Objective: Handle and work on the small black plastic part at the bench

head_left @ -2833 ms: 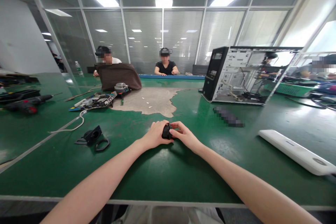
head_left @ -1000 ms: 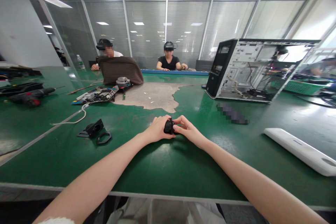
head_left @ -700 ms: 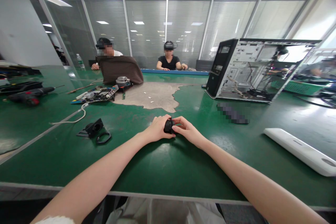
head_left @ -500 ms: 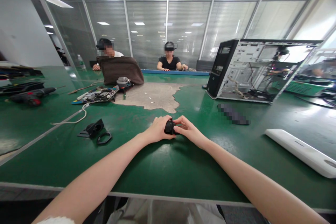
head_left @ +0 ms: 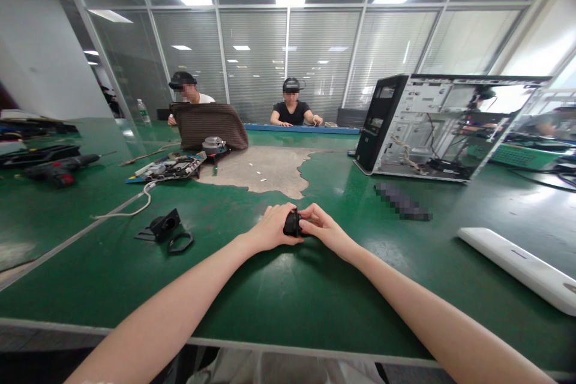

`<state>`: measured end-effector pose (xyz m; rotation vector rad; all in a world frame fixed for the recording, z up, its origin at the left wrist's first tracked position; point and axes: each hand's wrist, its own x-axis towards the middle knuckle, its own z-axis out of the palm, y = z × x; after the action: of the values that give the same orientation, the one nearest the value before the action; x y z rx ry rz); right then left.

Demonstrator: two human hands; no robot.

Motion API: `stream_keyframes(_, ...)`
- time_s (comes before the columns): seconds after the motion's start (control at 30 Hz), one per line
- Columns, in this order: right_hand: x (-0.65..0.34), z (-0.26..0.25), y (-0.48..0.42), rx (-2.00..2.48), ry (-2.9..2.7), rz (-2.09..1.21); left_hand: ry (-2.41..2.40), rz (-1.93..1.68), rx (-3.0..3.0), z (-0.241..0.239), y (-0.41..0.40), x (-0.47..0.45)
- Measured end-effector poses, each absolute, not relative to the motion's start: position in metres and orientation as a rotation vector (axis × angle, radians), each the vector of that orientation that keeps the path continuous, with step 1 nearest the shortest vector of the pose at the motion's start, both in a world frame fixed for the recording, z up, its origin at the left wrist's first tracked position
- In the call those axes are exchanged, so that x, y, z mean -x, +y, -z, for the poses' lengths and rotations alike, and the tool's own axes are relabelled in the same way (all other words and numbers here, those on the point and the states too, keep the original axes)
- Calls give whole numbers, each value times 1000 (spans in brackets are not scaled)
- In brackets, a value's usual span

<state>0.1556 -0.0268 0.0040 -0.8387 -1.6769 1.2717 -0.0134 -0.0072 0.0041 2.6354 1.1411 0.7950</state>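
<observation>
Between my two hands, just above the green table [head_left: 288, 306], is a small rounded black part [head_left: 291, 225]; its exact kind cannot be made out. My left hand [head_left: 272, 227] wraps round its left side. From the right, my right hand [head_left: 326, 229] pinches it with thumb and fingertips. Some of the part is hidden behind the fingers. On the table to the left lie a black bracket with a round opening [head_left: 161, 227] and a black ring with an angular outline [head_left: 180, 243].
A circuit board [head_left: 167, 167] and a brown cloth-like panel [head_left: 209, 125] stand beyond on the left. A power drill [head_left: 63, 169] lies far left. An open computer case [head_left: 432, 126] and a long white device [head_left: 517, 264] occupy the right. Two people sit opposite.
The whole scene sits slightly lower in the picture, as the head has tilted up a little. Both hands keep hold of the black part, with hardly any shift in grip.
</observation>
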Motion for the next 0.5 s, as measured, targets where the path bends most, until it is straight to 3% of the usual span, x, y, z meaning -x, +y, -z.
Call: stream_keyframes(0.5,-156,-3,-27,867,-1674,-1243,1144,-789,-2631,-6,-8,14)
